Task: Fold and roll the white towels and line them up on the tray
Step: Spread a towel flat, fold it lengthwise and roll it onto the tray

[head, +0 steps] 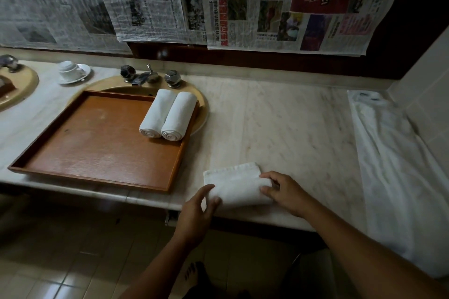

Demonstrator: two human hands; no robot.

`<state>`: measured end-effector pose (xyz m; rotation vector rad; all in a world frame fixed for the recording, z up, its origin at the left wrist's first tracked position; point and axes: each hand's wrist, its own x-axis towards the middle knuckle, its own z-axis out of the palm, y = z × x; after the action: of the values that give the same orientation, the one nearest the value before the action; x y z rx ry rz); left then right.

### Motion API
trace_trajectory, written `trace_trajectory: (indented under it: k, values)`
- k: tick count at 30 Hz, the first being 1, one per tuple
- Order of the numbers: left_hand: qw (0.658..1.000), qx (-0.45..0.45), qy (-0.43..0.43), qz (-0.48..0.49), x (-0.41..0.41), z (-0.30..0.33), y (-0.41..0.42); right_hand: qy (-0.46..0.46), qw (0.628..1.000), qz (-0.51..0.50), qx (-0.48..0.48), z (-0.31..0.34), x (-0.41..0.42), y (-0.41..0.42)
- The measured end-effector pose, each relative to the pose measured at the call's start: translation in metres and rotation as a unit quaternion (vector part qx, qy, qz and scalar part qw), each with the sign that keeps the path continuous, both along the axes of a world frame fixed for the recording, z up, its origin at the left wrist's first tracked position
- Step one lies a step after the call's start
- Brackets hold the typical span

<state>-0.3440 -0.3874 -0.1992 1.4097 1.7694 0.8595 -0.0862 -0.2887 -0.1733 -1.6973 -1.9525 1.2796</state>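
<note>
A folded white towel (237, 183) lies on the marble counter near its front edge. My left hand (198, 211) holds the towel's left end, thumb on top and fingers under the near edge. My right hand (283, 192) grips its right end, where the near part is rolled up. Two rolled white towels (167, 115) lie side by side at the far right corner of the brown wooden tray (97, 177), which sits partly over a sink.
Taps (150, 76) stand behind the tray. A white cup on a saucer (73, 71) sits at the far left beside a second sink (17, 87). A large white cloth (401, 177) covers the counter's right end. Newspaper sheets hang on the wall.
</note>
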Motion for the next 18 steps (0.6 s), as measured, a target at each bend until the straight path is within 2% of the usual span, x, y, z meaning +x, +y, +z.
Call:
trace_trajectory:
  k: [3, 6, 9, 11, 12, 14, 16, 18]
  values:
    - [0.999, -0.021, -0.029, -0.001, -0.005, -0.001, 0.008, -0.011, 0.999, -0.023, -0.029, 0.001, -0.006, 0.012]
    - [0.999, -0.027, -0.018, 0.006, -0.008, 0.000, 0.017, -0.092, 0.995, -0.026, -0.004, 0.009, -0.012, 0.021]
    - [0.997, 0.051, 0.056, 0.027, -0.002, 0.001, 0.017, -0.178, 0.971, -0.035, 0.155, 0.016, -0.022, 0.010]
    - [0.982, 0.129, 0.135, 0.025, 0.005, 0.004, 0.015, -0.178, 0.951, -0.010, 0.252, 0.009, -0.027, -0.003]
    - [0.974, 0.155, 0.164, 0.017, 0.006, 0.006, 0.013, -0.170, 0.948, 0.000, 0.267, 0.003, -0.027, -0.009]
    - [0.960, 0.171, 0.219, -0.016, 0.004, 0.007, 0.005, -0.145, 0.954, 0.006, 0.262, -0.007, -0.019, -0.015]
    - [0.955, 0.137, 0.258, -0.054, 0.001, 0.007, -0.004, -0.118, 0.971, 0.025, 0.204, -0.005, -0.009, -0.020]
    - [0.964, 0.102, 0.236, -0.061, 0.002, 0.006, -0.010, -0.099, 0.986, 0.034, 0.126, -0.003, 0.000, -0.023]
